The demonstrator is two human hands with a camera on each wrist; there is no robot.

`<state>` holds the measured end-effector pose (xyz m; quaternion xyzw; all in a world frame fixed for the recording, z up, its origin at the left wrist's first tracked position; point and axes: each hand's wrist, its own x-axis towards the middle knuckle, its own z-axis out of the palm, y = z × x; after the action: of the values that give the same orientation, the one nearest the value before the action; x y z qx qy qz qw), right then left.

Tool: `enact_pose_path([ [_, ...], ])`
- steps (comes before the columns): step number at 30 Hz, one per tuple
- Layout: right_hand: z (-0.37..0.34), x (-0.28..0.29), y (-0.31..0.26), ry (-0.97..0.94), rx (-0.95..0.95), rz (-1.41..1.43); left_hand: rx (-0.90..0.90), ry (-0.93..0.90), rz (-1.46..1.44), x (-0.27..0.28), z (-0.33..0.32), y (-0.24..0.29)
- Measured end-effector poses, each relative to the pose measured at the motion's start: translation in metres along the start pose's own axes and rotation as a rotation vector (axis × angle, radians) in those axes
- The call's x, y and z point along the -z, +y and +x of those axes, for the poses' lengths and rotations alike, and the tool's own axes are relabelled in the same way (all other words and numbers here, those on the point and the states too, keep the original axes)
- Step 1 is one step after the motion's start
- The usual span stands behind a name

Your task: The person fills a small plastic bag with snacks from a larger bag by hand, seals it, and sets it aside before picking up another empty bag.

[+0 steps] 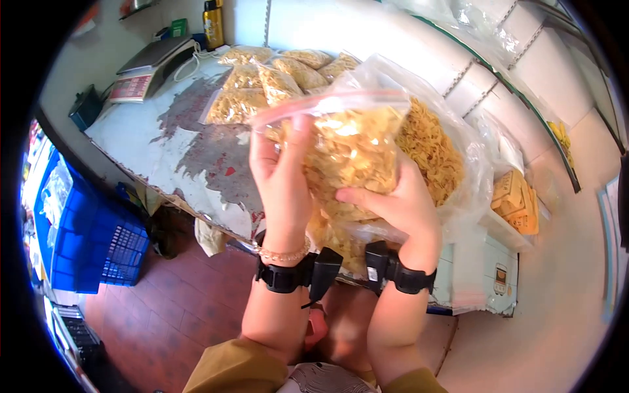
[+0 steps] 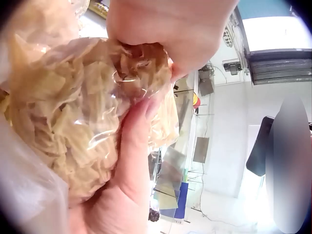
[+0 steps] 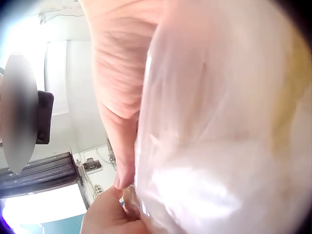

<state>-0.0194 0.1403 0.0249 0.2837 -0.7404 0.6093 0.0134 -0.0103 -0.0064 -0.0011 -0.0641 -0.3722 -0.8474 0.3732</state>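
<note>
Both hands hold a clear zip bag (image 1: 357,147) of pale yellow flakes, tilted, with a reddish strip along its top edge. My left hand (image 1: 285,190) grips its left side, thumb up near the strip. On the right side, my right hand (image 1: 413,206) has its thumb across the front, its other fingers mostly hidden behind. Beneath and behind is a large open plastic sack with more flakes (image 1: 436,154). The left wrist view shows the flakes (image 2: 73,122) through creased plastic; in the right wrist view, whitish plastic (image 3: 204,146) fills much of the picture.
Several filled bags (image 1: 239,105) lie at the back of the worn table (image 1: 209,147). A scale (image 1: 147,69) stands at the back left, near a yellow and black bottle (image 1: 213,25). Blue crates (image 1: 85,229) stand left of the table, an orange-brown package (image 1: 515,202) at the right.
</note>
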Motion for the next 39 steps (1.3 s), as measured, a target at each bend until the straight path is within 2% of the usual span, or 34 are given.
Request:
enact_pose_path([
  [2,-0.002,0.007,-0.005,-0.034,-0.146,-0.138,0.031,-0.086,0.071,0.004,-0.001,0.001],
  [4,-0.007,0.013,-0.003,0.02,-0.137,-0.137,0.02,-0.155,0.161,0.002,-0.005,0.003],
  [5,-0.011,0.014,-0.006,0.058,-0.156,-0.115,0.058,-0.172,0.245,0.003,-0.006,0.002],
  [6,-0.016,0.019,0.004,0.036,-0.176,0.003,0.033,-0.303,0.284,0.002,-0.007,0.008],
  [8,-0.02,0.024,0.006,-0.001,-0.237,0.086,0.238,-0.381,0.239,-0.001,-0.01,0.01],
  [10,-0.018,0.037,0.02,-0.036,-0.228,-0.093,0.018,-0.343,0.36,-0.005,-0.013,-0.002],
  [11,-0.022,0.044,0.035,0.0,-0.309,-0.003,-0.012,-0.32,0.324,-0.007,-0.016,-0.008],
  [12,-0.022,0.055,0.041,0.0,-0.271,-0.223,-0.038,-0.307,0.277,-0.009,-0.017,-0.012],
  [13,-0.021,0.045,0.032,-0.003,-0.094,0.079,-0.069,-0.285,0.3,-0.009,-0.017,-0.011],
  [14,-0.018,0.041,0.019,0.048,0.09,0.113,-0.069,-0.322,0.321,-0.01,-0.018,-0.012],
  [16,-0.015,0.061,0.015,0.06,0.154,0.006,-0.122,-0.379,0.384,-0.016,-0.022,-0.009],
  [17,-0.016,0.07,0.015,0.04,0.164,0.015,-0.216,-0.446,0.461,-0.019,-0.024,-0.006],
  [18,-0.019,0.078,0.018,0.077,0.099,-0.181,-0.303,-0.509,0.544,-0.02,-0.026,-0.005],
  [19,-0.02,0.081,0.018,0.113,0.036,-0.377,-0.28,-0.528,0.519,-0.023,-0.03,-0.008],
  [20,-0.02,0.082,0.015,0.091,0.04,-0.366,-0.255,-0.548,0.493,-0.026,-0.033,-0.012],
  [22,-0.019,0.084,0.01,0.076,0.118,-0.638,-0.25,-0.538,0.504,-0.026,-0.034,-0.017],
  [24,-0.013,0.087,0.021,0.035,0.116,-0.641,-0.314,-0.549,0.55,-0.024,-0.035,-0.019],
  [27,-0.005,0.067,0.031,0.109,0.202,-0.558,-0.363,-0.486,0.619,-0.018,-0.031,-0.019],
  [29,0.0,0.034,0.023,0.173,0.299,-0.405,-0.391,-0.459,0.659,-0.016,-0.027,-0.018],
  [32,0.01,0.006,0.013,0.17,0.407,-0.426,-0.381,-0.436,0.655,-0.01,-0.019,-0.017],
  [35,0.01,0.009,0.013,0.24,0.413,-0.532,-0.395,-0.439,0.832,-0.005,-0.016,0.001],
  [38,0.011,0.018,0.01,0.282,0.421,-0.6,-0.378,-0.421,0.743,-0.006,-0.019,-0.001],
  [39,0.009,0.021,0.01,0.289,0.411,-0.636,-0.281,-0.358,0.616,-0.007,-0.021,-0.004],
])
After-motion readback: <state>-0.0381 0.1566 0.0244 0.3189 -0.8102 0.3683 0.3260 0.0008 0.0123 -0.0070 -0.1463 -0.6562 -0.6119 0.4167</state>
